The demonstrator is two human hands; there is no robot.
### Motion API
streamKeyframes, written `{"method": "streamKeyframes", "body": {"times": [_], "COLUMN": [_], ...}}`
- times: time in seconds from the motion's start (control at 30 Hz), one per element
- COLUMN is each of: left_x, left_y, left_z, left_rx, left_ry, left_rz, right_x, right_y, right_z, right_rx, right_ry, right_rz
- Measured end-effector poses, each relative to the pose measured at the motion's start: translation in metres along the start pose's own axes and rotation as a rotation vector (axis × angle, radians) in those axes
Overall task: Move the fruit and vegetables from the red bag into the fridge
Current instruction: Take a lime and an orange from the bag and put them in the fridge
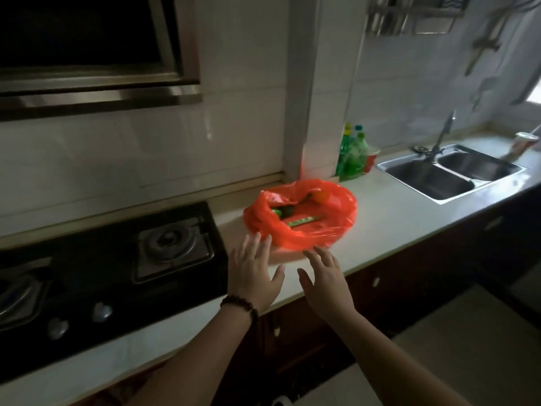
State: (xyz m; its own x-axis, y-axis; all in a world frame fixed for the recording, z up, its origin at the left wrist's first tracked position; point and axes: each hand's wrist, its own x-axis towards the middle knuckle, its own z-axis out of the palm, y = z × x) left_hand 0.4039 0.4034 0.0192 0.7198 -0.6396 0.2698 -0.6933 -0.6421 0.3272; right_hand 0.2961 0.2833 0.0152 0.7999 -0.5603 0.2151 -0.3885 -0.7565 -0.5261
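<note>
- The red bag (301,213) lies open on the pale bench (389,218) at the centre of the frame, its mouth spread wide and its plastic slumped flat.
- Inside it, a long green vegetable (303,221) lies across the middle, a darker green one (282,211) sits to its upper left, and an orange fruit (320,196) rests by the far rim.
- The left hand (254,276), with a dark bead bracelet (240,306) on its wrist, is spread wide with nothing in it, its fingertips just beside the bag's near edge at lower centre.
- The right hand (325,284) is likewise spread and bare, fingers reaching toward the bag's near rim; whether they touch the plastic cannot be told.
- A black gas hob (117,268) fills the left of the frame, close to the bag.
- Green bottles (351,153) stand against the wall just above the bag.
- A steel double sink (450,174) sits in the bench at the right, well apart from the bag.
</note>
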Motion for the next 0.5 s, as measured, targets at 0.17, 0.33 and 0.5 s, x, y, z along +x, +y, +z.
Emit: {"method": "streamKeyframes", "body": {"times": [0.17, 0.33, 0.5], "left_x": [0.075, 0.160, 0.235], "left_y": [0.025, 0.042, 0.045], "left_z": [0.045, 0.076, 0.097], "left_rx": [-0.021, -0.054, -0.068], "left_ry": [-0.002, -0.014, -0.023], "left_rz": [0.016, 0.016, -0.030], "right_x": [0.065, 0.154, 0.218], "right_y": [0.051, 0.095, 0.131], "right_z": [-0.006, -0.018, -0.015], "right_rx": [-0.049, -0.093, -0.065], "right_ry": [0.006, 0.014, -0.021], "right_rz": [0.020, 0.028, 0.075]}}
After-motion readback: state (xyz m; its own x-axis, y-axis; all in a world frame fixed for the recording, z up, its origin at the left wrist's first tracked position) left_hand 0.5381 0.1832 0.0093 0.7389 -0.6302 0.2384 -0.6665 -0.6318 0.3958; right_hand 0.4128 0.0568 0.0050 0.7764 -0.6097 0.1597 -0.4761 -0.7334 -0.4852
